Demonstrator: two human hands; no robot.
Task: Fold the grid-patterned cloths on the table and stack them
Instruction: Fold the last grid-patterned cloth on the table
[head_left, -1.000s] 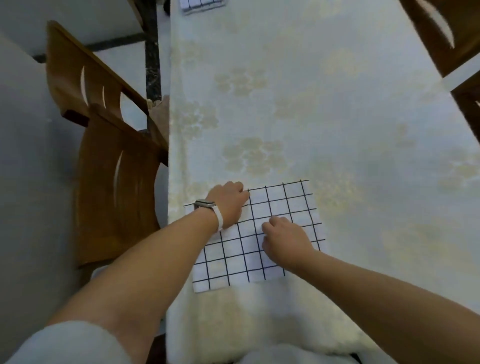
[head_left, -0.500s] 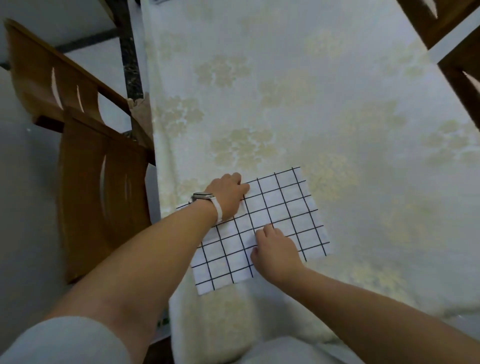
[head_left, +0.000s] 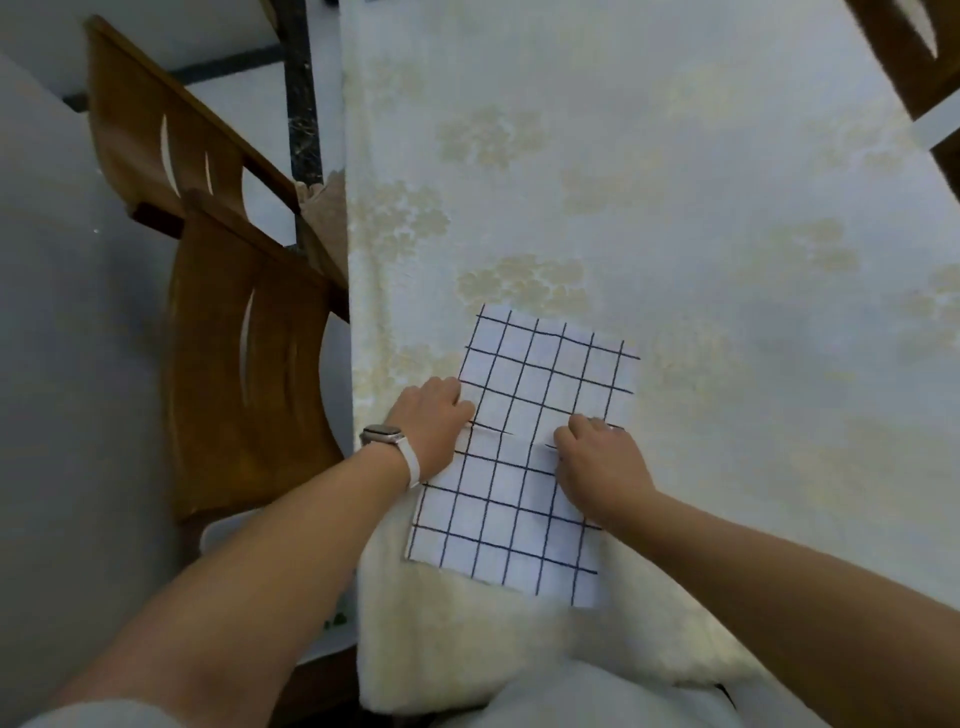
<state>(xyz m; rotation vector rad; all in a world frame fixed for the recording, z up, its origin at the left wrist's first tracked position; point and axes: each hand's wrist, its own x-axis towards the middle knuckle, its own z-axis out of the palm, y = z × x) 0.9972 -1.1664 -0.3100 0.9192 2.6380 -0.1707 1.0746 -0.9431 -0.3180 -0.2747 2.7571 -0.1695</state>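
Observation:
A white grid-patterned cloth (head_left: 535, 457) with dark lines lies on the cream flowered tablecloth (head_left: 623, 182) near the table's front left corner, its long side running away from me. My left hand (head_left: 431, 421), a watch on its wrist, sits at the cloth's left edge halfway along, fingers curled into the fabric. My right hand (head_left: 597, 462) sits on the cloth's right half at the same height, fingers curled and pinching it. A small raised crease runs across the cloth between the two hands.
Two wooden chairs (head_left: 244, 364) stand close along the table's left edge, and another chair back (head_left: 914, 57) shows at the far right. A white object (head_left: 228, 535) lies low beside the table under my left forearm. The table's left edge (head_left: 350, 312) runs just left of the cloth.
The cloth has turned from lying crosswise to lying lengthwise away from me. Both hands now sit level at its middle, and a small crease has risen between them.

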